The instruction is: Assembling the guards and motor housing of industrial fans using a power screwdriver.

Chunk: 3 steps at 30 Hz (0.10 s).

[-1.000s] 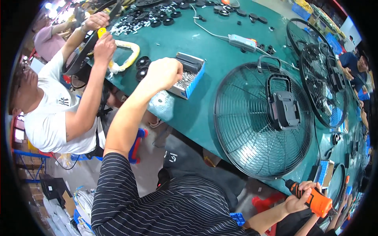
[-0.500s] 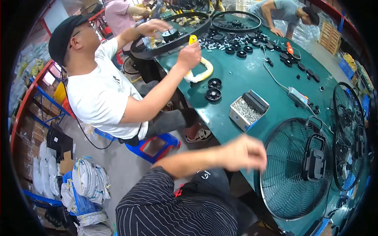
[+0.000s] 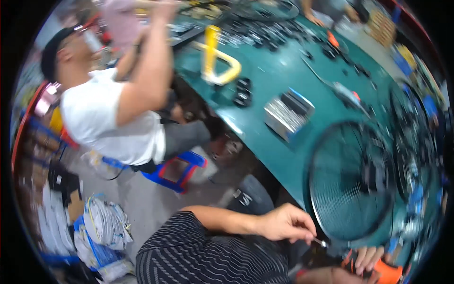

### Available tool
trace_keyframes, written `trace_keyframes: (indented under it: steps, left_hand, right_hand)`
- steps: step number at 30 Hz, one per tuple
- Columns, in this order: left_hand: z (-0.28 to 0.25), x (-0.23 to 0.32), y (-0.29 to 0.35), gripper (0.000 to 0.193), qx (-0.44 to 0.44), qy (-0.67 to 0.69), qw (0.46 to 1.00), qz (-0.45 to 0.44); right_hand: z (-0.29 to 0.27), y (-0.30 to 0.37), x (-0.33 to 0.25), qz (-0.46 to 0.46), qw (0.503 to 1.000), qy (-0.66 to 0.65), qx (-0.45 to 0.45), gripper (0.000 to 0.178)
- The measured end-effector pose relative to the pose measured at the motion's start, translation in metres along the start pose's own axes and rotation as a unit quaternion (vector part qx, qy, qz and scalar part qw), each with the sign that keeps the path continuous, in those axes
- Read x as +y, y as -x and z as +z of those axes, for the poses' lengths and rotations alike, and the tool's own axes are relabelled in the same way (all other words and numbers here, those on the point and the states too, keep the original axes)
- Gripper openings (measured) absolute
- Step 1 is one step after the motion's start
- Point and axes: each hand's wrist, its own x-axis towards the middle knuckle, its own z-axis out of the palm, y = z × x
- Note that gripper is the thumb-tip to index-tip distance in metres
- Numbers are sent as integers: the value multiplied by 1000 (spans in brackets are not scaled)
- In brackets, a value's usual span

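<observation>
My left hand (image 3: 289, 223) pinches a small shiny screw (image 3: 320, 242) between thumb and fingertips, in front of the table's near edge. At the lower right my right hand (image 3: 370, 259) is wrapped around an orange-and-black power drill (image 3: 388, 273); its front end points toward the screw, and much of it is hidden by the hand and the picture's rim. Just beyond both hands, a round black fan (image 3: 338, 189) with a wire guard rests on the green table (image 3: 265, 156). A small box of screws (image 3: 286, 116) with a dark block in it stands farther off.
At left a co-worker (image 3: 106, 113) in a white shirt sits on a blue-and-red stool (image 3: 177, 173), arms raised. A yellow handle-shaped frame (image 3: 210, 57) and black wheels (image 3: 243, 92) lie on the table. More fans (image 3: 414, 137) stand at right. Wrapped coils (image 3: 106, 217) are on the floor.
My left hand has come down from beside the fan and now pinches a screw. My right hand with the drill has come into view. The co-worker has let go of the yellow frame and raised an arm.
</observation>
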Motion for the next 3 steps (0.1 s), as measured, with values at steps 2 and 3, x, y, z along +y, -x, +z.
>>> trace_keyframes:
  steps: [2, 3]
  left_hand:
    - [-1, 3, 2, 15, 11, 9, 999, -37]
    - [-4, -3, 1, 17, -3, 13, 1000, -21]
  right_hand:
    - [-4, -1, 3, -8, 1000, -19, -4, 41]
    - [0, 0, 2, -9, 1000, 5, -11, 46]
